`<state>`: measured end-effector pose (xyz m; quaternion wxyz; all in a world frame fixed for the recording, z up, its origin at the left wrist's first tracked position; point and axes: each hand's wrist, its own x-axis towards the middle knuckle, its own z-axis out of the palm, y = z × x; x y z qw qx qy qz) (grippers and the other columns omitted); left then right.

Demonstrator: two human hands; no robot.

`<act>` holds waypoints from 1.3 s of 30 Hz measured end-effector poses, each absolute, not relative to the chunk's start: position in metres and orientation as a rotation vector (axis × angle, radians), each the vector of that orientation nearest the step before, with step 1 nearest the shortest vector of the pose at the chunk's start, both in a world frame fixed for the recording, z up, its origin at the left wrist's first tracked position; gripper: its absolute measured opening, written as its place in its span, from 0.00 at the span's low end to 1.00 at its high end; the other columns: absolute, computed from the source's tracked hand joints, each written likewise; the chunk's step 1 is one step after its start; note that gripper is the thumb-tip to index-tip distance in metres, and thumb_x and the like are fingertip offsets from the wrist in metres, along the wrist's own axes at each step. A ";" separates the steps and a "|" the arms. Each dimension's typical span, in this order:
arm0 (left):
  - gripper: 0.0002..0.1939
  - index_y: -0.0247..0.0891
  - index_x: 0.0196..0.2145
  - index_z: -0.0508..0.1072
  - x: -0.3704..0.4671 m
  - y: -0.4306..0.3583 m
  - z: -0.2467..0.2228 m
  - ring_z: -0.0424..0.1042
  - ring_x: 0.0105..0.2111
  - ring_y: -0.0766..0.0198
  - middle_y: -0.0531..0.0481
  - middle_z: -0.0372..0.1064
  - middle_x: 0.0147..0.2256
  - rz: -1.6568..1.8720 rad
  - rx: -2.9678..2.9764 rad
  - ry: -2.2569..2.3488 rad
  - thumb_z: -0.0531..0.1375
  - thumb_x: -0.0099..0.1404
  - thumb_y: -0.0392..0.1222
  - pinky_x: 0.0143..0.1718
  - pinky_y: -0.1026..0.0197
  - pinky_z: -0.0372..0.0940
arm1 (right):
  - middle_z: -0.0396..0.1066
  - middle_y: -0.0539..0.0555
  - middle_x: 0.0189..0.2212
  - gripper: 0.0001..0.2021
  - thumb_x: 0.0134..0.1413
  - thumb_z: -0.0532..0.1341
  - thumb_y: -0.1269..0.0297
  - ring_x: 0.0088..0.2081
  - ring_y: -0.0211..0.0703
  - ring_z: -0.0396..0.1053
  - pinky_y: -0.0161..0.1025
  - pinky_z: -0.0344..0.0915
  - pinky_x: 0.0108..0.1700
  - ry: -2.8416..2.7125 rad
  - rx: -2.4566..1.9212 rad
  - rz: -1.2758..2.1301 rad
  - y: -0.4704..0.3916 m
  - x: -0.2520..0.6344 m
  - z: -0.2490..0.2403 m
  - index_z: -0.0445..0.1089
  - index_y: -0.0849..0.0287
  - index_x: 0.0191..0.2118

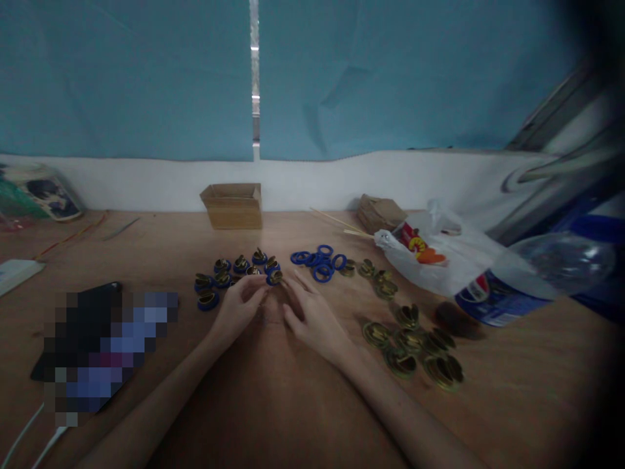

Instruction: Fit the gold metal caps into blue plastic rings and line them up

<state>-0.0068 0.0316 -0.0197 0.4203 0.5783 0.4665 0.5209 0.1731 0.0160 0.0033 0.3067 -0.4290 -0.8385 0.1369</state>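
Note:
Between the fingertips of my left hand [244, 296] is a small brass-coloured piece with a blue ring [274, 278] round it. My right hand [317, 316] is close to its right side, thumb and fingers apart; whether a fingertip touches the piece I cannot tell. Left of and beyond my left hand stand several similar brass pieces with blue rings [208, 300], their flaps raised. Past my right hand lies a loose pile of blue rings [323, 273]. Several brass pieces without blue rings [400, 362] are spread over the table at the right.
A small cardboard box [234, 215] stands against the wall. On the right are a white plastic bag [454, 260], a brown paper packet [381, 212] and a lying plastic bottle [508, 286]. A black phone-like object [92, 332] with white cables occupies the wooden table's [273, 404] left side.

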 end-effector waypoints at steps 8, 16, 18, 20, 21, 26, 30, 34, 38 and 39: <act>0.13 0.35 0.45 0.69 -0.007 0.030 -0.020 0.73 0.47 0.58 0.41 0.74 0.46 1.289 1.496 1.159 0.57 0.62 0.37 0.52 0.49 0.66 | 0.56 0.61 0.61 0.28 0.56 0.53 0.72 0.64 0.47 0.48 0.48 0.53 0.63 -2.247 -1.074 0.405 0.017 0.171 0.000 0.51 0.63 0.63; 0.17 0.36 0.51 0.66 -0.010 0.025 -0.019 0.75 0.45 0.57 0.40 0.73 0.45 1.289 1.816 1.274 0.55 0.63 0.35 0.46 0.51 0.71 | 0.58 0.61 0.60 0.27 0.57 0.52 0.70 0.62 0.47 0.52 0.48 0.54 0.62 -2.270 -1.096 0.365 0.017 0.172 0.002 0.50 0.64 0.63; 0.17 0.37 0.51 0.66 -0.012 0.024 -0.017 0.76 0.42 0.57 0.41 0.73 0.43 1.276 1.902 1.326 0.55 0.63 0.35 0.43 0.53 0.72 | 0.60 0.62 0.59 0.26 0.58 0.52 0.69 0.61 0.49 0.55 0.48 0.56 0.61 -2.219 -1.195 0.270 0.020 0.177 0.007 0.53 0.65 0.62; 0.17 0.37 0.50 0.67 -0.013 0.023 -0.015 0.76 0.40 0.58 0.42 0.73 0.42 1.269 1.989 1.373 0.55 0.63 0.35 0.41 0.55 0.72 | 0.61 0.65 0.57 0.25 0.57 0.52 0.69 0.60 0.53 0.57 0.52 0.56 0.60 -2.163 -1.335 0.129 0.025 0.184 0.009 0.55 0.67 0.60; 0.16 0.37 0.49 0.67 -0.014 0.023 -0.014 0.75 0.39 0.59 0.43 0.73 0.41 1.271 2.034 1.393 0.55 0.62 0.35 0.41 0.55 0.72 | 0.62 0.66 0.57 0.25 0.56 0.52 0.69 0.59 0.55 0.57 0.54 0.56 0.60 -2.147 -1.409 0.055 0.028 0.188 0.009 0.56 0.68 0.60; 0.11 0.38 0.41 0.70 -0.018 0.021 -0.006 0.72 0.39 0.58 0.45 0.70 0.38 1.209 2.269 1.467 0.54 0.62 0.32 0.40 0.55 0.69 | 0.55 0.72 0.60 0.24 0.55 0.54 0.70 0.60 0.66 0.53 0.60 0.53 0.58 -2.182 -1.707 -0.160 0.036 0.200 0.001 0.59 0.72 0.57; 0.09 0.38 0.38 0.70 -0.016 0.019 -0.005 0.71 0.36 0.60 0.47 0.69 0.36 1.127 2.318 1.464 0.53 0.61 0.31 0.39 0.56 0.68 | 0.59 0.72 0.57 0.20 0.56 0.52 0.71 0.56 0.63 0.59 0.56 0.58 0.55 -2.209 -1.786 -0.199 0.035 0.198 0.004 0.62 0.70 0.55; 0.08 0.38 0.37 0.70 -0.012 0.016 -0.004 0.71 0.34 0.61 0.48 0.69 0.35 1.061 2.312 1.441 0.53 0.62 0.31 0.37 0.58 0.67 | 0.65 0.70 0.47 0.16 0.56 0.51 0.74 0.46 0.58 0.64 0.51 0.63 0.48 -2.189 -1.847 -0.224 0.035 0.198 0.013 0.65 0.68 0.49; 0.08 0.38 0.36 0.70 -0.008 0.011 -0.002 0.71 0.33 0.63 0.48 0.69 0.35 1.044 2.320 1.369 0.53 0.63 0.31 0.35 0.60 0.67 | 0.64 0.70 0.45 0.15 0.56 0.53 0.73 0.45 0.58 0.64 0.50 0.63 0.46 -2.178 -1.845 -0.236 0.038 0.200 0.013 0.64 0.69 0.49; 0.08 0.38 0.37 0.70 -0.007 0.011 -0.001 0.70 0.33 0.63 0.48 0.69 0.35 1.046 2.324 1.353 0.53 0.63 0.31 0.35 0.61 0.67 | 0.64 0.69 0.44 0.15 0.56 0.54 0.72 0.45 0.58 0.64 0.50 0.63 0.46 -2.180 -1.831 -0.230 0.038 0.200 0.013 0.64 0.69 0.49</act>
